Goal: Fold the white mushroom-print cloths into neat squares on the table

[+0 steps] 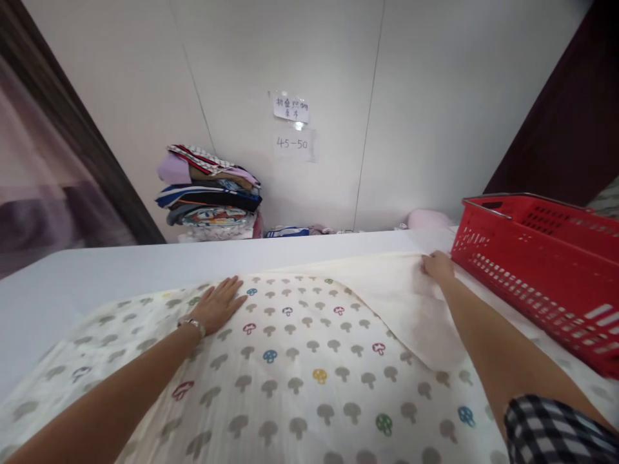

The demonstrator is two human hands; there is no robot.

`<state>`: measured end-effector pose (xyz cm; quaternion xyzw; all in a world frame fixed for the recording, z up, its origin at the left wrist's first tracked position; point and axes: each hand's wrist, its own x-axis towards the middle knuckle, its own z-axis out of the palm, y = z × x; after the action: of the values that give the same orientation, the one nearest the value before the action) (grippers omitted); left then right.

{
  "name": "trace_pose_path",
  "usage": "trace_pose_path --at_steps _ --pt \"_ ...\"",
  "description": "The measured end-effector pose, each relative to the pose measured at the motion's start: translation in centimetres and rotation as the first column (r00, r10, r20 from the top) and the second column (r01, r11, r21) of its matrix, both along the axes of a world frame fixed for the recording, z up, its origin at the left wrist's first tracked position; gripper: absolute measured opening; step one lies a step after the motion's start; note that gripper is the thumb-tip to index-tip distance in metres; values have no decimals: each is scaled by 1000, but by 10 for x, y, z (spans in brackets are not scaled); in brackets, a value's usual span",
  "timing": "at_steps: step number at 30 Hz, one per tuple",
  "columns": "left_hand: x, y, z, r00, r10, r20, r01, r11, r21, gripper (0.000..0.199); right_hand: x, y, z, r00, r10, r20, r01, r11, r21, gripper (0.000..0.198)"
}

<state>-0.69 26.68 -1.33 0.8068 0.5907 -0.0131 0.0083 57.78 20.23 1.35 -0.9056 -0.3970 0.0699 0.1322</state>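
A large white cloth (300, 335) printed with grey and coloured mushrooms lies spread over the white table (145, 261). My left hand (220, 305) rests flat on it near its far edge, fingers stretched out, a bracelet on the wrist. At the far right, my right hand (438, 265) pinches the cloth's edge. There the cloth is turned back, so its plain cream underside shows as a folded flap (406, 303). The near part of the cloth runs out of the bottom of the view.
A red plastic basket (532, 277) stands on the right of the table, close to my right forearm. Behind the table are a stack of folded fabrics (210, 193) and a pink item (428, 219). Paper signs (291, 109) hang on the pale wall. A curtain hangs at left.
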Motion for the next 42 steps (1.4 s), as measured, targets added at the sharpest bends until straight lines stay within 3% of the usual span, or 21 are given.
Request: trace_pose_path --at_steps 7,11,14,17,21,25,29,33,35,38,42 --pt "-2 0 -3 1000 -9 5 9 1000 6 61 -23 6 -10 997 67 40 -67 998 6 57" --pt "-1 -1 -2 1000 -2 21 2 1000 -3 61 -46 -2 6 981 182 63 -184 983 29 41" --pt "-1 0 -3 999 -3 32 3 1000 -6 62 -82 -31 15 931 359 69 -363 930 59 37" --pt "-2 2 -5 999 -8 34 8 1000 -5 62 -125 -81 13 815 558 159 -568 823 23 42" --pt "-2 3 -7 999 -4 36 4 1000 -4 62 -154 -140 3 726 648 229 -628 761 -164 34" --pt "-1 3 -4 999 -1 41 2 1000 -13 62 -141 -156 7 717 653 246 -579 753 -312 31" --pt "-1 3 -3 998 -4 57 4 1000 -4 62 -103 -133 39 763 567 310 -453 812 -368 30" --pt "-1 3 -5 998 -4 62 3 1000 6 61 -65 -82 83 784 439 438 -273 878 -392 30" --pt "-2 4 -6 998 0 59 0 1000 2 61 -56 -54 94 797 396 455 -223 894 -388 28" --pt "-3 4 -7 998 0 65 0 1000 1 61 -55 -17 94 818 359 450 -196 909 -369 27" --pt "-3 3 -7 997 -17 78 16 1000 12 61 -60 12 77 861 296 414 -156 928 -338 29"
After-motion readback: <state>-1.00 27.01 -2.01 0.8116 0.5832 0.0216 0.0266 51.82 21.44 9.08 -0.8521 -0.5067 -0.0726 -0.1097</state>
